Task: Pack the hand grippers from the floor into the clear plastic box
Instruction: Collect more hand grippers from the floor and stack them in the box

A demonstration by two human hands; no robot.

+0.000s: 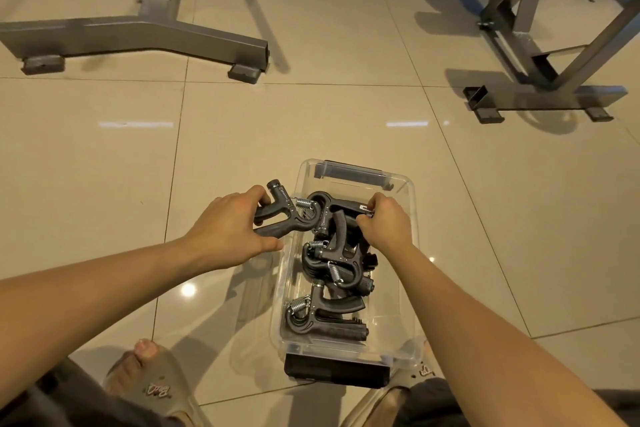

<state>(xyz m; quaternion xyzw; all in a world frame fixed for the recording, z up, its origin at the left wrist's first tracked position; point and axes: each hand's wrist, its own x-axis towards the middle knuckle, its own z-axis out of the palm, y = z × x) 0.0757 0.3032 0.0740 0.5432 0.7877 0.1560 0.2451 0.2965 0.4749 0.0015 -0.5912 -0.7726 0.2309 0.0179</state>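
A clear plastic box (403,288) with black latches stands on the tiled floor between my feet. Several dark grey hand grippers with steel springs lie piled inside it (332,274). My left hand (232,229) grips another hand gripper (287,211) by its handles, just over the box's left rim. My right hand (384,222) is inside the far part of the box and pinches the end of a hand gripper (337,210) that lies on top of the pile.
A grey metal frame foot (138,35) lies across the floor at the far left. Another metal stand (540,94) sits at the far right. My sandalled feet (152,378) are at the bottom edge, on either side of the box.
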